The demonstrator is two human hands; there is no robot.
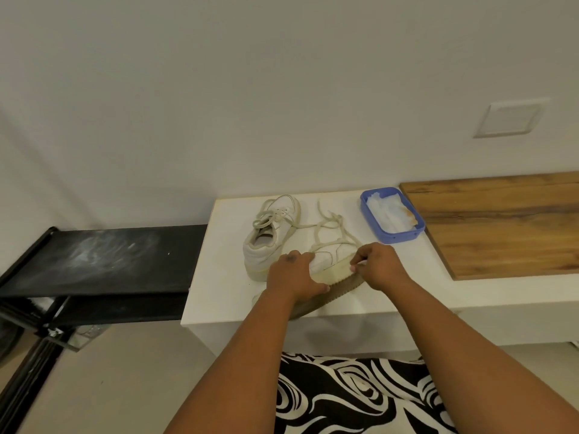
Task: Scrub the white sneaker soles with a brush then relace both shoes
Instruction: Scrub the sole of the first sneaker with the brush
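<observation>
At the frame's centre the near sneaker (pixel 332 264) lies tipped on the desk (pixel 219 277), sole edge running lower left to upper right, left hand (pixel 293 274) gripping its heel end, right hand (pixel 376 266) pinching something small and white against the sole's toe end.

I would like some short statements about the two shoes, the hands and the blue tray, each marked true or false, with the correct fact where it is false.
1. The left hand holds the tilted sneaker at the front of the white table. True.
2. The second sneaker lies upside down. False: it stands on its sole, behind and to the left of the held one.
3. The blue tray sits on the wooden board. False: it sits on the white table, beside the board.
4. The right hand is at the sole edge of the tilted sneaker, pinching something small and white. True.
5. The blue tray is empty. False: it holds white material.
</observation>
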